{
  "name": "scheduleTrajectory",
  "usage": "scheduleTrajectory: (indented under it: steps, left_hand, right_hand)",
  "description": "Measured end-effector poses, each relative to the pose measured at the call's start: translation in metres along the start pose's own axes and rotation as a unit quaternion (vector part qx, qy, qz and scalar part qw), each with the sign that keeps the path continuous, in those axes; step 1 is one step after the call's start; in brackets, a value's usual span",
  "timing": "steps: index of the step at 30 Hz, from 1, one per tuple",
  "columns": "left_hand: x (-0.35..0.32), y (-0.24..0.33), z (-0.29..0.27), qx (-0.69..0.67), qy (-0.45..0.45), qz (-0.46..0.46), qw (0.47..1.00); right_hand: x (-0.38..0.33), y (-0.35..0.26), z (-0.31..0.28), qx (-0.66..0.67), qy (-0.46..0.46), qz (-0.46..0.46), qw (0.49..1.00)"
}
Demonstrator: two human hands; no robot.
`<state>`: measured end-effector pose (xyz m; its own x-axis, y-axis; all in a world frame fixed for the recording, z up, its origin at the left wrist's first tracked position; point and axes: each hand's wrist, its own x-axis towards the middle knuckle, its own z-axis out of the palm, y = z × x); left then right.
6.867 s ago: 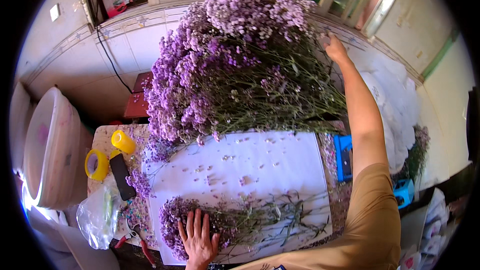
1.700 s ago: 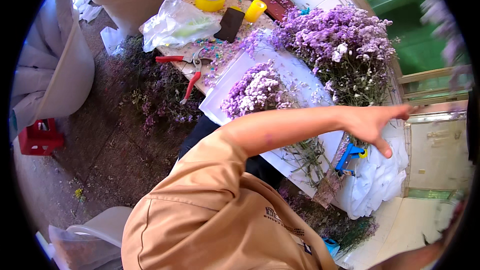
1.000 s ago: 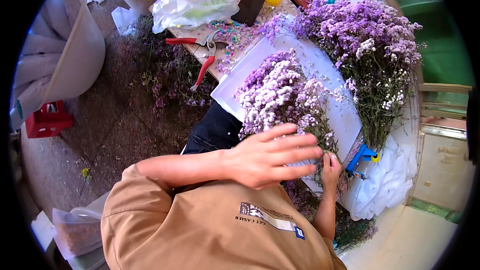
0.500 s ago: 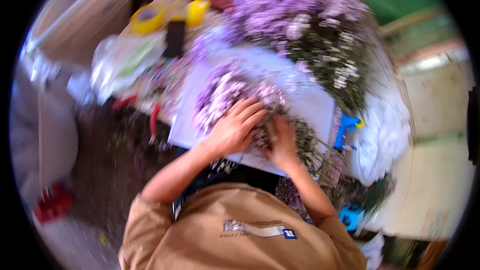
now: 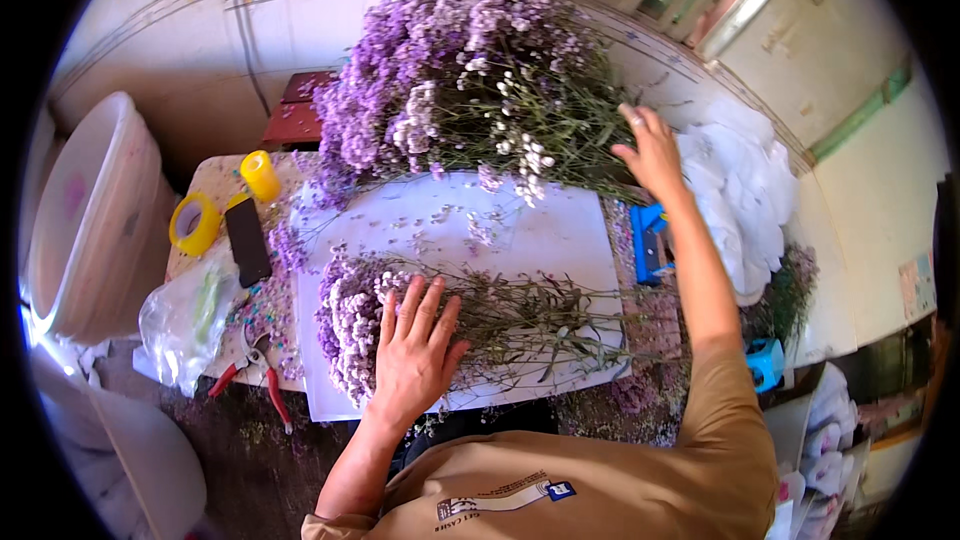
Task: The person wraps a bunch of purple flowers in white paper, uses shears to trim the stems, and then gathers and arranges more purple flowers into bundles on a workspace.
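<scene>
My left hand (image 5: 415,345) lies open, fingers spread, on a bunch of small lilac flowers (image 5: 350,325). The bunch rests on a white board or sheet (image 5: 560,230), heads to the left and green stems to the right. Farther back sits a large heap of purple and white flowers (image 5: 450,50) with its stems pointing right. At those stem ends is my right hand (image 5: 655,155), arm stretched out, thumb and fingers apart with no stem plainly gripped. Loose petals and small sprigs are scattered on the white surface between the two flower masses.
Yellow tape rolls (image 5: 260,176), a dark phone (image 5: 248,242), a clear plastic bag (image 5: 185,325) and red-handled pruning shears (image 5: 258,370) lie at left. Right of the sheet are a blue tool (image 5: 648,245) and white bundled plastic (image 5: 735,205). A large tub (image 5: 95,220) stands far left.
My right hand has left the small bunch and reached far right to the heap's stems. My left hand has flattened on the bunch, which now lies stretched out. The view has shifted and sharpened.
</scene>
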<state>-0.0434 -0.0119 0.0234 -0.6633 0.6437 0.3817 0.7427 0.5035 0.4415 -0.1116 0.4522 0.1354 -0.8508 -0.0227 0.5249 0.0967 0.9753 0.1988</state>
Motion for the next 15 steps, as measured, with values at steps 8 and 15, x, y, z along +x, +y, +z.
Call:
scheduleTrajectory:
  steps: [8,15]
  left_hand:
    - [-0.01,0.026,-0.018,0.004,-0.004,0.009,1.0]
    - [-0.002,0.044,-0.003,-0.025,0.007,0.102,0.994]
  right_hand:
    - [0.062,0.102,0.04,0.117,0.045,-0.105,0.987]
    - [0.139,0.142,-0.231,0.122,0.032,-0.076,0.989]
